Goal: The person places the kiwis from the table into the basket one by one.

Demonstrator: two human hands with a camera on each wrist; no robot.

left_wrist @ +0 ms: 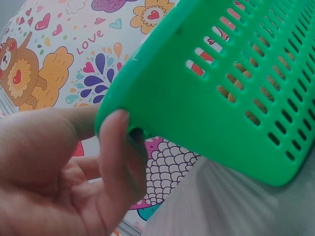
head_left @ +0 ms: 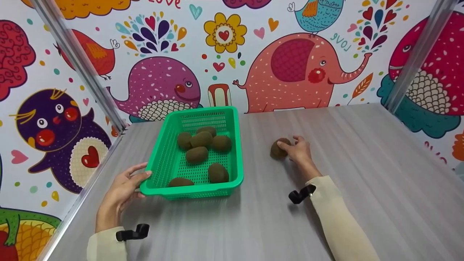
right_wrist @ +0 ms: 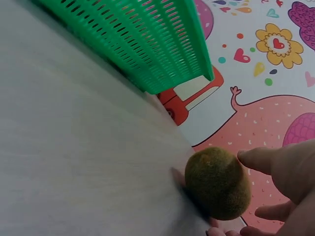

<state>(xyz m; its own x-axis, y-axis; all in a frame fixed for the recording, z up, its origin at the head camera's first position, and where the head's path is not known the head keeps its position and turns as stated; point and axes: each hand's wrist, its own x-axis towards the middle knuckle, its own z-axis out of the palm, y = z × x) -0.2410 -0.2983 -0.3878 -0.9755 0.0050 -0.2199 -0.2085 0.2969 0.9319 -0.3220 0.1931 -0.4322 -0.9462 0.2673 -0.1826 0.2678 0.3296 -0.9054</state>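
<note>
A green plastic basket [head_left: 237, 156] with slotted walls stands left of centre, several brown kiwis [head_left: 197, 155] lying loose in it. My left hand [head_left: 121, 188] grips its near left corner; in the left wrist view a fingertip presses the rim [left_wrist: 142, 59], with other fingers below it. To the basket's right, my right hand [head_left: 300, 152] holds a single kiwi [head_left: 277, 151] low over the table, thumb across its top. The right wrist view shows the fuzzy kiwi [right_wrist: 216, 182] between the thumb and fingertips at its lower edge, partly cut off by the frame.
The grey wood-grain table [head_left: 261, 224] reaches back to a cartoon-printed wall [head_left: 224, 65]. Metal posts [head_left: 83, 65] stand at its left and right corners. A black wrist mount [head_left: 132, 233] sits on the left sleeve, another mount [head_left: 301, 194] on the right.
</note>
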